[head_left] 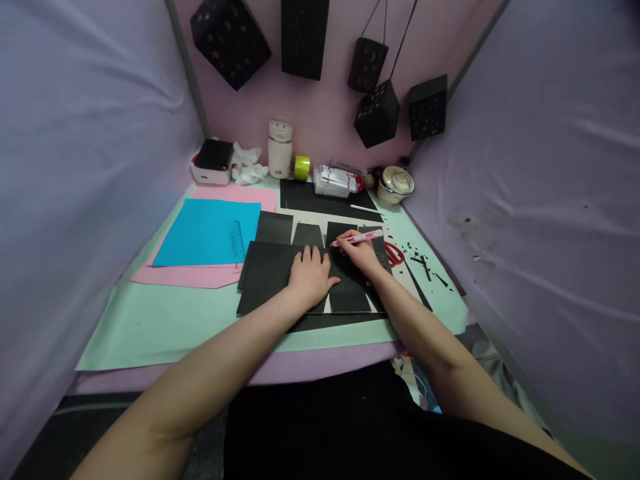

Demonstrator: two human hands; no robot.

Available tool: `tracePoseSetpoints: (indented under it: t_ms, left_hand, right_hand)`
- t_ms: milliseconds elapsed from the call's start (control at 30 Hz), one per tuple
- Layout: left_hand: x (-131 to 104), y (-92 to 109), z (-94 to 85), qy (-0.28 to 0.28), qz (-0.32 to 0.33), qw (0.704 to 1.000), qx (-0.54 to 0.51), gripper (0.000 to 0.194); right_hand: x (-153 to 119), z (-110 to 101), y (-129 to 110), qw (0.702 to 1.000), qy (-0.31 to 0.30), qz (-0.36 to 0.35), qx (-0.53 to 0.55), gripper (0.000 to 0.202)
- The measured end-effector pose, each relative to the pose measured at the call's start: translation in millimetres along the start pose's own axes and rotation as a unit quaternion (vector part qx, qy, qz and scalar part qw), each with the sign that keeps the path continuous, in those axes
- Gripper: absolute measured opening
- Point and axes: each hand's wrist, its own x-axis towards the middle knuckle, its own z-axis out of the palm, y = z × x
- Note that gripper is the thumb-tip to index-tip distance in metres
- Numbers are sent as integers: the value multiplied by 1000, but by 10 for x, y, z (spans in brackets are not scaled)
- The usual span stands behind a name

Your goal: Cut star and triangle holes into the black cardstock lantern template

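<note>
My left hand (311,277) lies flat with spread fingers on a sheet of black card (270,277), which has tab-like flaps along its far and near edges. In a pen grip, my right hand (357,252) holds a slim pink-and-white craft knife (369,237). The knife's front end points down and left, at the card's far edge just beyond my left fingertips; its very tip is too small to make out. Red-handled scissors (395,254) lie right of my right hand, partly covered by card.
Blue paper (205,233) with a clear ruler (237,240) rests on pink sheets (175,277) at left. Black scraps (423,263) litter the right. A white bottle (280,150), yellow tape roll (302,168) and lidded bowl (395,185) stand behind. Black boxes (377,113) hang above; fabric walls flank the table.
</note>
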Motion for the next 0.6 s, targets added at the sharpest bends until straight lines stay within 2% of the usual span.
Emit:
tracePoseSetpoints:
  t_ms: [133, 433, 600]
  left_hand:
    - [-2, -11, 16, 8, -1, 1000, -7, 68]
    - [-17, -103, -14, 37, 17, 999, -27, 65]
    - [102, -236, -39, 28, 30, 998, -40, 79]
  right_hand:
    - [-40, 12, 99, 1000, 18, -5, -4, 18]
    - [-41, -3, 105, 999, 23, -16, -21, 14]
    - [0, -38, 148, 1000, 1, -12, -12, 16]
